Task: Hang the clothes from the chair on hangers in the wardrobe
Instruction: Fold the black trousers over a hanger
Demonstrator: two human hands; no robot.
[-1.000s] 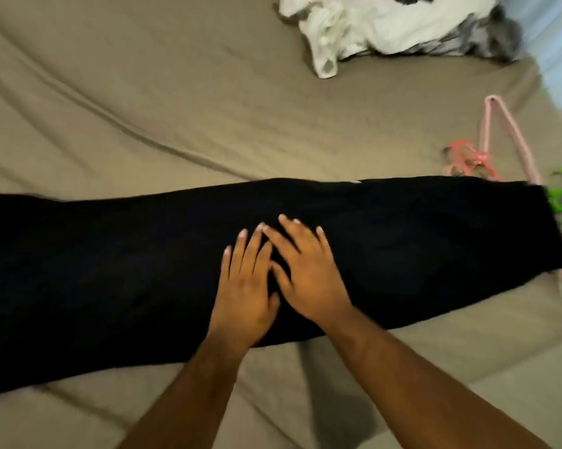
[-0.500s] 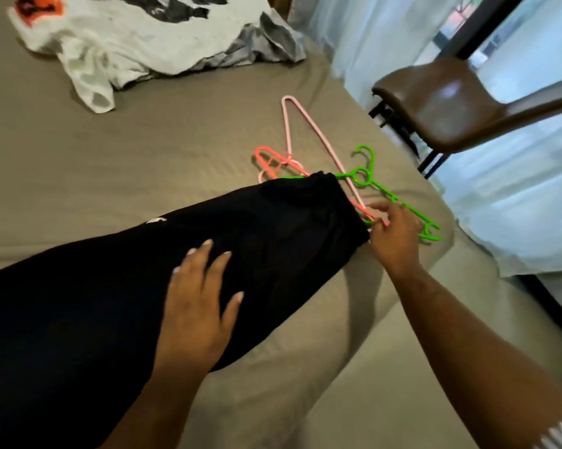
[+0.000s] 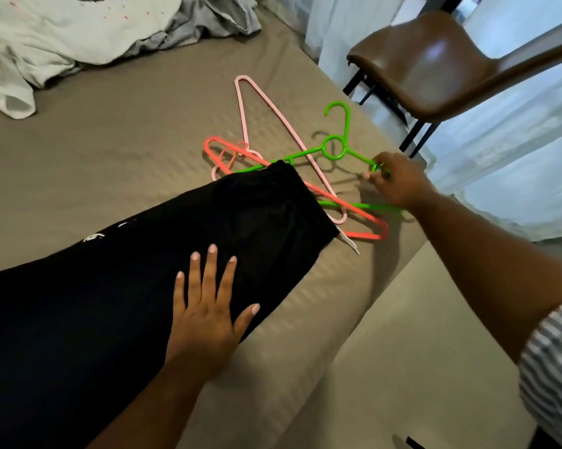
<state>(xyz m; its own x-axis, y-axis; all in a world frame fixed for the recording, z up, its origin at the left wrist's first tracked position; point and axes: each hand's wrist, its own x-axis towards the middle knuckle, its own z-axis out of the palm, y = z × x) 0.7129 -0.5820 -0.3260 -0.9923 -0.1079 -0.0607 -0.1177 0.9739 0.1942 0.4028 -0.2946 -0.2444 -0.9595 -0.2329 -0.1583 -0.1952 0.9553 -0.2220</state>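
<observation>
Black trousers (image 3: 127,286) lie folded lengthwise across the bed, waistband toward the right. My left hand (image 3: 208,312) rests flat on them with fingers spread. At the waistband end lie three hangers in a tangle: a green hanger (image 3: 336,147), a pale pink hanger (image 3: 266,105) and an orange hanger (image 3: 364,226). My right hand (image 3: 394,183) pinches the right shoulder of the green hanger, whose hook end is raised off the sheet. The trousers' waistband covers the hangers' left ends.
The bed has a taupe sheet (image 3: 127,140). A heap of white and grey clothes (image 3: 78,30) lies at its far left. A brown chair (image 3: 435,63) stands beside the bed at the right, with pale curtains (image 3: 516,150) behind it.
My right hand left the trousers, reached right to the hangers and took hold of the green one, which has lifted. My view swung right and closer.
</observation>
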